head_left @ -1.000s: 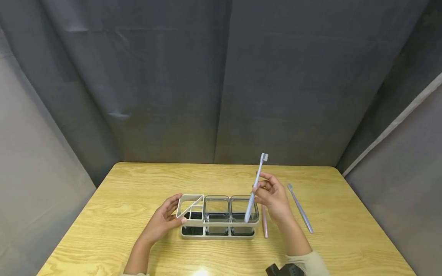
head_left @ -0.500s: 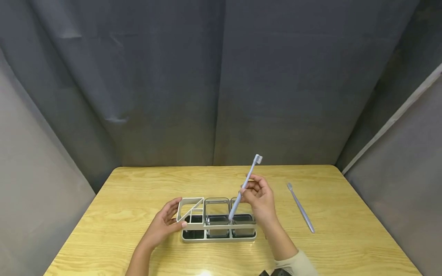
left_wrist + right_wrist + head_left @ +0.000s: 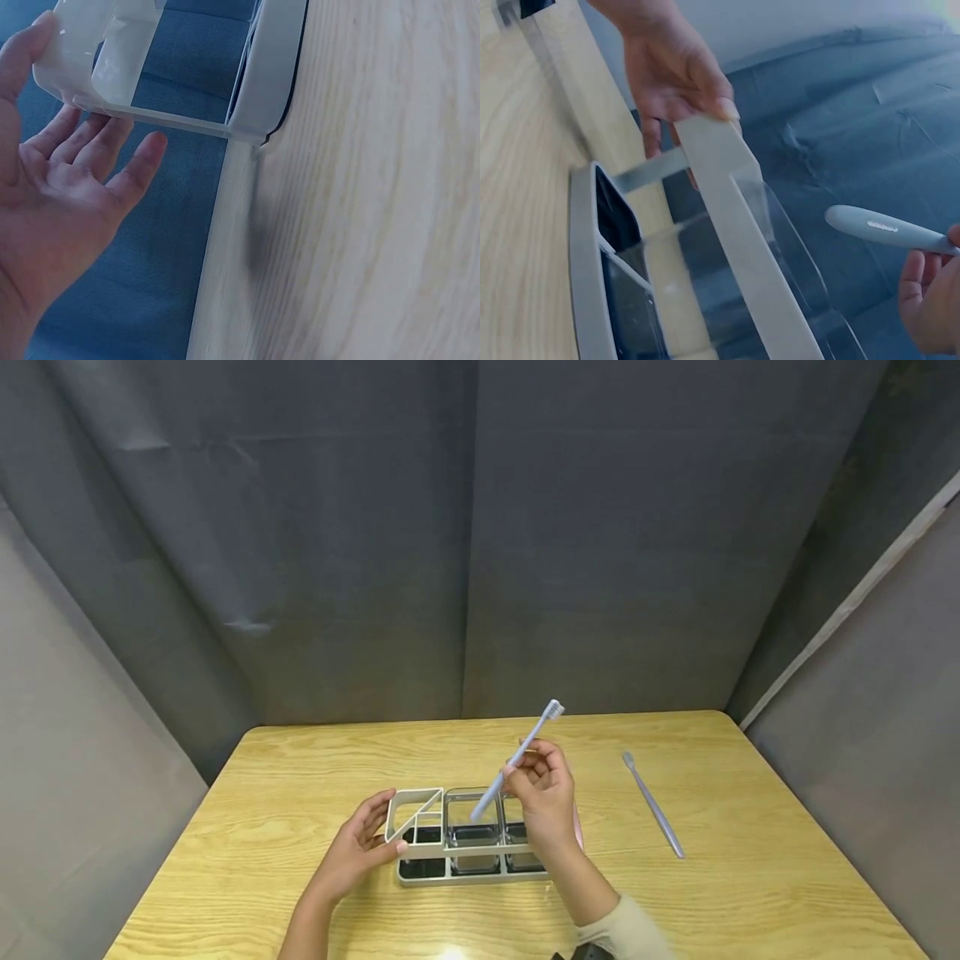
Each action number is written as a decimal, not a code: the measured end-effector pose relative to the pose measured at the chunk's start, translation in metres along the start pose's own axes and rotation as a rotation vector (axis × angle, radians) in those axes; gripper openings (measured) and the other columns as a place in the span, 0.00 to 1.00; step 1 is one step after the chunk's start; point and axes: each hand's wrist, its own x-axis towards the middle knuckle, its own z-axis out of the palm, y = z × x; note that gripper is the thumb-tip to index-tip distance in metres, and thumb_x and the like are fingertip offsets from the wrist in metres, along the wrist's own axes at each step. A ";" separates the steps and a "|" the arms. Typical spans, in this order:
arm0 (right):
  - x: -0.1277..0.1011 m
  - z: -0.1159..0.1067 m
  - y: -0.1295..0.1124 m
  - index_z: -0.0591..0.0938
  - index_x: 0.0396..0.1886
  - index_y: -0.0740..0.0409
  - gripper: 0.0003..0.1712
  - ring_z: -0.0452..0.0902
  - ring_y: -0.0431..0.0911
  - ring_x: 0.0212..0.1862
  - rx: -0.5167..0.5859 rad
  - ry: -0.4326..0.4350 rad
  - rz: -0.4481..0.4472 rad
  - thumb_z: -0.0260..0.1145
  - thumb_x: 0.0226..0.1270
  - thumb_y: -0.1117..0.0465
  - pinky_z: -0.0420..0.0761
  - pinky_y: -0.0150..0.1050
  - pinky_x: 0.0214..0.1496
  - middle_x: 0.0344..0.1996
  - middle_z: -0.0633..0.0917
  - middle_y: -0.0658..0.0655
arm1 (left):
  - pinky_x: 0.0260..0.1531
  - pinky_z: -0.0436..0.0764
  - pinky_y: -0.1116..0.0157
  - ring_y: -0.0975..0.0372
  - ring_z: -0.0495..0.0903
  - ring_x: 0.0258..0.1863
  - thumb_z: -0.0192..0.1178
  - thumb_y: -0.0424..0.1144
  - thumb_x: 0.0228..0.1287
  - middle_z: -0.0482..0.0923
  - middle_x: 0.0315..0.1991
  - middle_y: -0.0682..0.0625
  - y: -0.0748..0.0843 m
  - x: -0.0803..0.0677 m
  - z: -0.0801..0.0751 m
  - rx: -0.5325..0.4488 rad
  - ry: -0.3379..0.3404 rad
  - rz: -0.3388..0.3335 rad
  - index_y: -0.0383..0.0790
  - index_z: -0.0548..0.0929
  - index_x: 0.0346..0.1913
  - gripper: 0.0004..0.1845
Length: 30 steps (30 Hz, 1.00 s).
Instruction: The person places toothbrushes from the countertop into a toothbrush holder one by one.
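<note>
A white toothbrush holder (image 3: 468, 852) with a dark base stands on the table. It has a divided section at its left end and two clear cups to the right of that. My left hand (image 3: 351, 850) grips the left end, thumb at the front and fingers along the side. Between the thumb and fingers of my right hand (image 3: 551, 810) is a light blue toothbrush (image 3: 491, 796), tilted with its bristles up and to the right. Its handle end hangs over the middle clear cup (image 3: 471, 802), also visible in the right wrist view beside the holder's upper rail (image 3: 735, 225).
A grey-purple toothbrush (image 3: 654, 807) lies on the wooden table (image 3: 735, 860) to the right. Part of a pink toothbrush (image 3: 578, 828) shows behind my right wrist. Dark curtains (image 3: 360, 568) hang beyond the table's back edge.
My right hand has moved left with the light blue toothbrush, from the right cup to above the middle one. The brush has tilted further over. My left hand stays on the holder.
</note>
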 end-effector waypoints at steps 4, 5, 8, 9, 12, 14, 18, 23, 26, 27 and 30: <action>-0.004 0.006 0.005 0.70 0.44 0.62 0.20 0.72 0.43 0.32 0.018 0.015 -0.052 0.58 0.54 0.82 0.79 0.31 0.33 0.33 0.73 0.58 | 0.59 0.59 0.44 0.49 0.56 0.66 0.69 0.34 0.51 0.58 0.68 0.43 0.001 0.000 0.000 0.001 -0.009 0.005 0.46 0.62 0.67 0.40; -0.005 0.008 0.006 0.70 0.44 0.62 0.20 0.72 0.43 0.32 0.021 0.019 -0.067 0.57 0.54 0.82 0.79 0.30 0.33 0.33 0.73 0.58 | 0.59 0.59 0.43 0.48 0.55 0.66 0.69 0.34 0.52 0.58 0.68 0.42 0.001 0.000 0.000 0.002 -0.015 0.012 0.45 0.61 0.67 0.40; -0.007 0.013 0.010 0.69 0.44 0.64 0.19 0.72 0.43 0.32 0.032 0.027 -0.097 0.57 0.54 0.83 0.79 0.31 0.32 0.32 0.73 0.58 | 0.59 0.59 0.43 0.47 0.55 0.66 0.69 0.34 0.52 0.58 0.68 0.41 0.002 0.000 0.000 0.002 -0.024 0.028 0.44 0.61 0.68 0.40; -0.008 0.014 0.012 0.68 0.43 0.66 0.19 0.72 0.43 0.32 0.035 0.026 -0.105 0.56 0.53 0.84 0.79 0.31 0.32 0.32 0.73 0.58 | 0.59 0.59 0.43 0.47 0.55 0.66 0.68 0.33 0.52 0.58 0.68 0.41 0.003 0.000 0.000 -0.001 -0.025 0.030 0.43 0.61 0.68 0.40; -0.011 0.020 0.015 0.67 0.43 0.70 0.19 0.72 0.43 0.33 0.034 0.014 -0.142 0.57 0.52 0.84 0.80 0.32 0.32 0.31 0.73 0.58 | 0.58 0.58 0.42 0.46 0.55 0.66 0.68 0.32 0.52 0.58 0.68 0.40 0.003 -0.001 0.000 -0.005 -0.028 0.038 0.42 0.61 0.67 0.39; -0.014 0.023 0.018 0.66 0.42 0.71 0.19 0.72 0.43 0.33 0.036 0.002 -0.160 0.57 0.50 0.84 0.80 0.32 0.32 0.31 0.73 0.57 | 0.58 0.58 0.41 0.46 0.55 0.66 0.68 0.32 0.53 0.57 0.68 0.39 0.003 -0.001 0.000 -0.008 -0.031 0.040 0.42 0.61 0.67 0.39; -0.019 0.027 0.025 0.67 0.42 0.68 0.19 0.72 0.45 0.34 0.039 -0.030 -0.184 0.57 0.50 0.84 0.80 0.31 0.34 0.32 0.73 0.57 | 0.58 0.59 0.41 0.46 0.55 0.66 0.68 0.31 0.52 0.58 0.68 0.39 0.002 -0.002 0.000 -0.013 -0.031 0.041 0.41 0.61 0.67 0.39; -0.023 0.029 0.032 0.65 0.42 0.75 0.18 0.72 0.45 0.34 -0.003 -0.080 -0.242 0.58 0.51 0.82 0.78 0.29 0.34 0.32 0.74 0.57 | 0.58 0.61 0.43 0.47 0.57 0.66 0.68 0.31 0.52 0.59 0.67 0.41 0.001 -0.004 0.002 -0.016 -0.026 0.040 0.42 0.61 0.67 0.39; -0.024 0.031 0.035 0.63 0.41 0.79 0.18 0.72 0.42 0.34 -0.028 -0.106 -0.262 0.58 0.51 0.82 0.77 0.28 0.33 0.32 0.74 0.56 | 0.57 0.61 0.44 0.47 0.57 0.66 0.68 0.32 0.53 0.59 0.67 0.41 0.001 -0.004 0.002 -0.016 -0.028 0.045 0.42 0.61 0.67 0.39; -0.024 0.032 0.035 0.63 0.41 0.79 0.18 0.73 0.42 0.34 -0.036 -0.111 -0.263 0.57 0.51 0.83 0.77 0.28 0.33 0.32 0.74 0.56 | 0.57 0.61 0.43 0.47 0.56 0.66 0.68 0.32 0.53 0.59 0.67 0.41 0.000 -0.004 0.002 -0.016 -0.030 0.048 0.42 0.61 0.67 0.39; -0.025 0.033 0.037 0.65 0.40 0.78 0.17 0.73 0.41 0.33 -0.063 -0.119 -0.252 0.58 0.50 0.83 0.76 0.28 0.33 0.31 0.74 0.56 | 0.57 0.60 0.42 0.47 0.56 0.66 0.67 0.31 0.53 0.59 0.67 0.40 0.000 -0.004 0.002 -0.016 -0.032 0.049 0.42 0.61 0.67 0.39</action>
